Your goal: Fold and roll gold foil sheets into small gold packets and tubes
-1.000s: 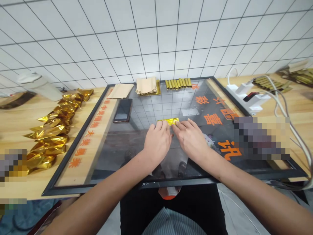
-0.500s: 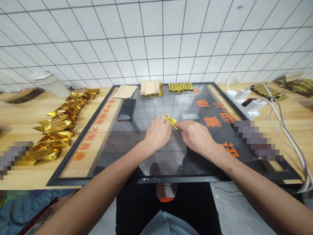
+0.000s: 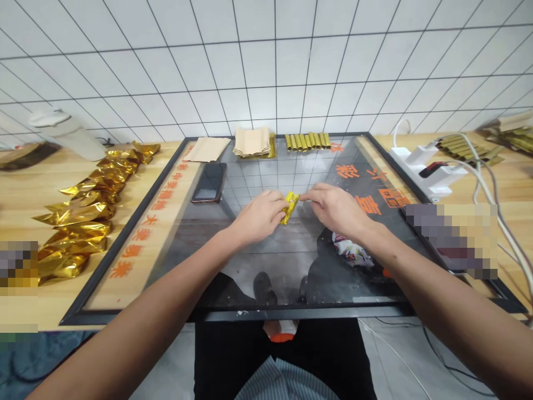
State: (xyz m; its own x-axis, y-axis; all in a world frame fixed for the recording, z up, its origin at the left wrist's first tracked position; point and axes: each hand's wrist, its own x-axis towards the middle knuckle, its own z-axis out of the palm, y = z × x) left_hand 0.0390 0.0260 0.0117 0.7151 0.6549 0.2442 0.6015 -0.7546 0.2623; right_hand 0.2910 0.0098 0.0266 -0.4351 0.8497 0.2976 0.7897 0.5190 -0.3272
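Observation:
A small flattened roll of gold foil paper (image 3: 291, 208) lies slantwise on the dark glass top between my hands. My left hand (image 3: 262, 216) has its fingers closed on the roll's left side. My right hand (image 3: 333, 206) is just to the right, its index finger stretched toward the roll's upper end; whether the fingertip touches is unclear. Behind them stand a row of gold paper tubes (image 3: 307, 141) and a stack of tan-faced paper (image 3: 252, 142) with gold undersides. A tan sheet pile (image 3: 207, 149) lies left of that stack.
Folded gold foil pieces (image 3: 94, 205) line the left side. A phone (image 3: 209, 182) lies on the glass. At right are a white power strip (image 3: 433, 172) with cables and more gold tubes (image 3: 466, 149). A white patterned patch (image 3: 352, 251) shows by my right forearm. A pale tumbler (image 3: 69, 135) leans back left.
The gold paper roll has turned to slant the other way and looks wider. My left hand has shifted slightly left; my right fingertip has moved up toward the roll's far end. The camera view has shifted.

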